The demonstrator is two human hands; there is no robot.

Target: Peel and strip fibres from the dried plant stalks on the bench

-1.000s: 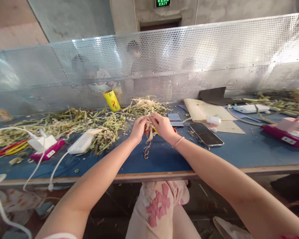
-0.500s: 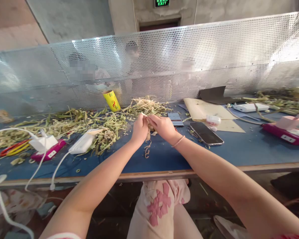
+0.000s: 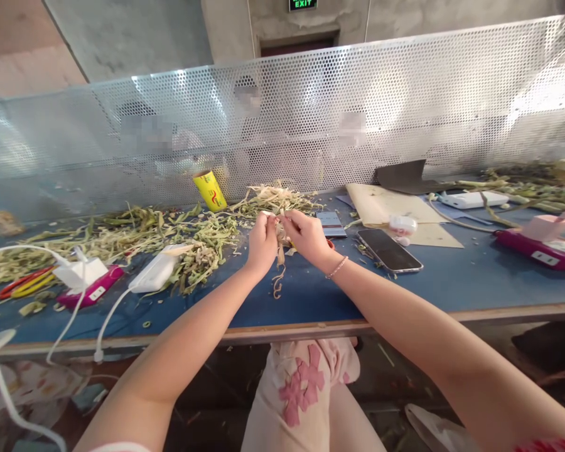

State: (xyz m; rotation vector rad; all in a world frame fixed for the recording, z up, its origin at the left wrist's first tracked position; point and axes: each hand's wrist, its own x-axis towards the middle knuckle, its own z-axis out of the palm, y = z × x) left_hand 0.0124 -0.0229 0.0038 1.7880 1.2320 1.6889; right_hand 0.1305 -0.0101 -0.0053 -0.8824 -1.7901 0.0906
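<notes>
Arms [image 3: 207, 317] outstretched, left hand [image 3: 262, 243] just beside right hand [image 3: 309, 237], fingers [image 3: 295, 221] curled.

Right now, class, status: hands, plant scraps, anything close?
Left hand, right hand: nearly together, pinching pale plant scraps. Dried plant pile beyond. Phone right of right hand.

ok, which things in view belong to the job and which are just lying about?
In the job, likely: pale plant material between left hand and right hand; dried plant pile behind them.

Lying about, apparently: phone; yellow tube; cream sheet; magenta power strips.
</notes>
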